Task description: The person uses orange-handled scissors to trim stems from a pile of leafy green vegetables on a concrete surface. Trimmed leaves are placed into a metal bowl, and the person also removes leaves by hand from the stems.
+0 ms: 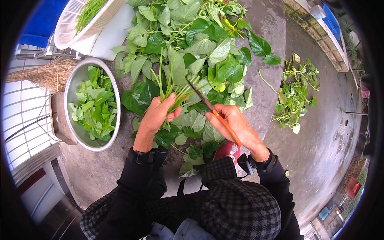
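At left, a metal bowl (74,124) holding leaves (96,104) stands on grey concrete floor (320,148). Left of centre, the left hand (158,114) grasps a bundle of green stems (178,98), which slants up and rightward over a heap of greens (200,46). From the other side, orange-handled scissors (205,100), gripped by the right hand (232,124), slant up and leftward, tips at the stems' far ends. Farther right, a smaller green clump (298,86) lies on the floor.

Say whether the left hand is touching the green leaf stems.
Touching: the head view shows the left hand closed around the green leaf stems, which stick out beyond it.
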A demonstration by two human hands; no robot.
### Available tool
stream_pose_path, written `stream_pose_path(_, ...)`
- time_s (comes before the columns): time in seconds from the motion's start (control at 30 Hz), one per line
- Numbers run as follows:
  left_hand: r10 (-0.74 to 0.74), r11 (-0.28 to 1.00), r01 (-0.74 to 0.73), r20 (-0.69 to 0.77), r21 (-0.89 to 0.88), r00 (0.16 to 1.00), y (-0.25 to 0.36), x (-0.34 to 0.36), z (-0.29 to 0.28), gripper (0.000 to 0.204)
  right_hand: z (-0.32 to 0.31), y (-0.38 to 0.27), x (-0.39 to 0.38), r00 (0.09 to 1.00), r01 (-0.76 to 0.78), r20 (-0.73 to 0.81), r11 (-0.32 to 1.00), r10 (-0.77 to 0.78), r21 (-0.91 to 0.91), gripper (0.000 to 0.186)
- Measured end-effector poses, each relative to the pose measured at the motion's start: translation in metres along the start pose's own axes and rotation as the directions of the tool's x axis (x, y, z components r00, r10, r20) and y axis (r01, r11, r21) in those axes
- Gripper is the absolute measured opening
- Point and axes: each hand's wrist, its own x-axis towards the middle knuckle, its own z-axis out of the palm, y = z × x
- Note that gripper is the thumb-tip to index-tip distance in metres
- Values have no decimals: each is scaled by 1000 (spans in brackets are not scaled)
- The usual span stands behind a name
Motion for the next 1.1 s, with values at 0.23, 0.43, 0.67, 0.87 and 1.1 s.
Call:
stream_pose_path(0.23,42,998,-43,-35,-35,998,1,2,-3,27,3,6,-6,991,-30,129,995,17,96,23)
stream_pose_path(0.43,119,993,-121,-86,-9,989,0,3,-2,21,6,7,-6,990,63,127,998,-61,-16,28)
stream_pose_path(0.67,118,993,-118,-86,3,989,-1,3,-3,21,5,8,-3,998,6,66,1000,-7,14,27)
stream_pose_path(0.87,90,995,-88,-65,39,994,-1,3,-4,23,-1,6,-2,996,45,87,993,-36,-108,27)
stream_pose_path(1.1,83,996,-85,-95,-21,992,-4,4,-5,20,-2,3,-7,997,-64,48,997,62,45,22)
